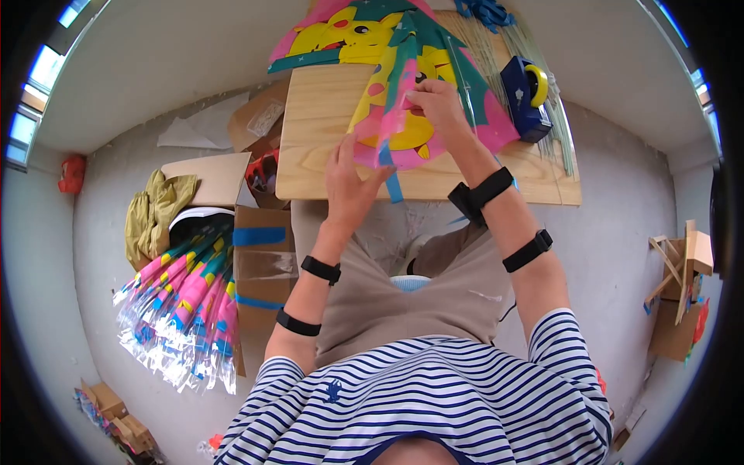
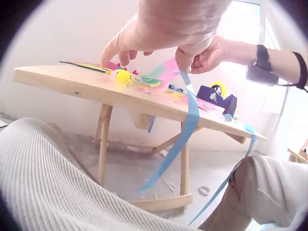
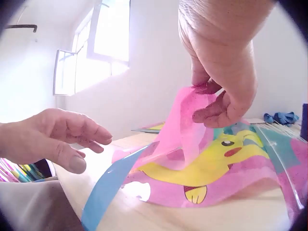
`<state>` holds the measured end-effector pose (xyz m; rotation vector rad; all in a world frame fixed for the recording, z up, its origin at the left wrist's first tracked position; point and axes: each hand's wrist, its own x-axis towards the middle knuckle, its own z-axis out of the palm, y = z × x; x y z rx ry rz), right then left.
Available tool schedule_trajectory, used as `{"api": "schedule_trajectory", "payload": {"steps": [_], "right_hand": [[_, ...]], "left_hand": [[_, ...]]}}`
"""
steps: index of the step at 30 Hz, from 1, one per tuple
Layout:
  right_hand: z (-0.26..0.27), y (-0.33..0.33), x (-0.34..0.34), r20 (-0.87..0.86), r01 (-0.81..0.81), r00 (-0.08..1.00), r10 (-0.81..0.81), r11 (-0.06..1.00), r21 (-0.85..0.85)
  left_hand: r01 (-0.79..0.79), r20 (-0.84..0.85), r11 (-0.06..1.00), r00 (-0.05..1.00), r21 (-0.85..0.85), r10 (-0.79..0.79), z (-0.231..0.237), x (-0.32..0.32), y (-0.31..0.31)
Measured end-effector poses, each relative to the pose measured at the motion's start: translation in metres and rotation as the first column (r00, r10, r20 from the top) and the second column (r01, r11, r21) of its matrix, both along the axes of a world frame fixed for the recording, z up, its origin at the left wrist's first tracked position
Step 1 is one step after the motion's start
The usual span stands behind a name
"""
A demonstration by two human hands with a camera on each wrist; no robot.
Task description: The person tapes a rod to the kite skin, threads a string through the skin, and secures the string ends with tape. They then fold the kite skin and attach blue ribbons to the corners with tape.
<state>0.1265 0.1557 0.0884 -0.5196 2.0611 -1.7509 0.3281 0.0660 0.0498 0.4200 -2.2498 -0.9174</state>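
Note:
A kite-like plastic sheet (image 1: 492, 116) printed with a yellow cartoon figure on pink and green lies on the wooden table (image 1: 318, 116). My right hand (image 1: 442, 108) pinches a raised pink fold (image 3: 180, 122) of it between thumb and fingers. Left of that fold, my left hand (image 1: 353, 182) is spread over the front of the table, apart from the sheet in the right wrist view. A blue strip (image 3: 108, 185) runs from the fold and hangs over the front edge. Behind lies a second printed sheet (image 1: 341, 39).
A blue tape dispenser (image 1: 523, 101) with a yellow roll stands at the right, over thin rods (image 1: 562, 139). Blue ribbon (image 1: 484, 12) lies at the back. Beside the table's left, rolled printed sheets (image 1: 186, 302) fan out near a cardboard box (image 1: 263, 256).

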Motion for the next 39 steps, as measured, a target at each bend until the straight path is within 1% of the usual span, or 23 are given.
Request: {"api": "schedule_trajectory", "payload": {"steps": [3,4,6,7,10,11,13,16,19,20,22,23,26,28,29,31,32,35,38,39], "right_hand": [[0.003,-0.022,0.021,-0.066,-0.079,0.995,0.077,0.997,-0.025],[0.008,-0.027,0.031,-0.082,-0.125,0.989,0.126,0.992,0.008],[0.016,-0.030,0.048,-0.109,-0.217,0.968,0.225,0.973,0.078],[0.009,-0.031,0.050,-0.181,-0.247,0.951,0.251,0.968,0.046],[-0.011,-0.008,0.054,-0.374,-0.084,0.913,0.163,0.972,0.219],[-0.023,0.005,0.053,-0.496,0.021,0.855,0.154,0.944,0.329],[-0.055,0.035,0.048,-0.705,0.268,0.685,0.184,0.836,0.479],[-0.077,0.073,0.053,-0.815,0.503,0.514,0.268,0.675,0.539],[-0.094,0.089,0.040,-0.835,0.612,0.486,0.260,0.580,0.537],[-0.094,0.092,0.032,-0.822,0.601,0.527,0.217,0.589,0.541],[-0.073,0.094,0.022,-0.783,0.575,0.607,0.135,0.605,0.550],[-0.060,0.092,0.018,-0.747,0.589,0.658,0.092,0.555,0.587],[-0.065,0.094,-0.013,-0.699,0.630,0.712,0.061,0.385,0.675],[-0.082,0.097,-0.028,-0.683,0.588,0.722,0.108,0.424,0.689],[-0.091,0.097,-0.036,-0.678,0.571,0.724,0.128,0.440,0.693],[-0.100,0.093,-0.043,-0.714,0.587,0.669,0.208,0.441,0.679],[-0.103,0.093,-0.044,-0.728,0.597,0.639,0.246,0.438,0.672],[-0.103,0.090,-0.046,-0.757,0.616,0.627,0.182,0.479,0.625],[-0.095,0.088,-0.051,-0.821,0.699,0.568,0.059,0.491,0.520],[-0.091,0.087,-0.054,-0.831,0.706,0.553,0.057,0.499,0.503]], "left_hand": [[0.059,-0.069,0.974,0.997,0.219,-0.045,0.019,-0.018,-0.002],[0.079,-0.109,0.933,0.993,0.350,-0.044,0.013,-0.026,-0.009],[0.131,-0.188,0.799,0.982,0.587,-0.023,-0.009,-0.043,-0.026],[0.011,-0.090,0.839,0.995,0.544,0.046,-0.011,-0.043,-0.041],[-0.271,0.063,0.839,0.960,0.471,0.274,-0.010,-0.034,-0.067],[-0.224,-0.021,0.823,0.961,0.522,0.274,-0.017,-0.030,-0.077],[-0.113,-0.187,0.789,0.942,0.604,0.279,-0.041,-0.022,-0.096],[-0.246,0.006,0.758,0.953,0.603,0.304,-0.047,-0.006,-0.108],[-0.223,-0.057,0.783,0.948,0.581,0.312,-0.044,-0.007,-0.109],[-0.257,-0.031,0.781,0.942,0.570,0.333,-0.041,-0.008,-0.109],[-0.325,0.024,0.771,0.927,0.547,0.374,-0.034,-0.011,-0.103],[-0.310,0.009,0.774,0.930,0.552,0.366,-0.036,-0.011,-0.104],[-0.263,-0.043,0.780,0.937,0.568,0.348,-0.045,-0.012,-0.109],[-0.225,-0.094,0.783,0.936,0.580,0.339,-0.041,-0.013,-0.106],[-0.256,-0.074,0.790,0.933,0.557,0.354,-0.041,-0.013,-0.107],[-0.304,-0.036,0.803,0.926,0.513,0.375,-0.047,-0.015,-0.110],[-0.291,-0.025,0.788,0.932,0.543,0.361,-0.051,-0.015,-0.112],[-0.249,-0.016,0.735,0.943,0.631,0.333,-0.048,-0.019,-0.110],[-0.144,-0.147,0.707,0.931,0.693,0.334,-0.046,-0.030,-0.108],[-0.141,-0.151,0.723,0.934,0.677,0.324,-0.047,-0.034,-0.110]]}}
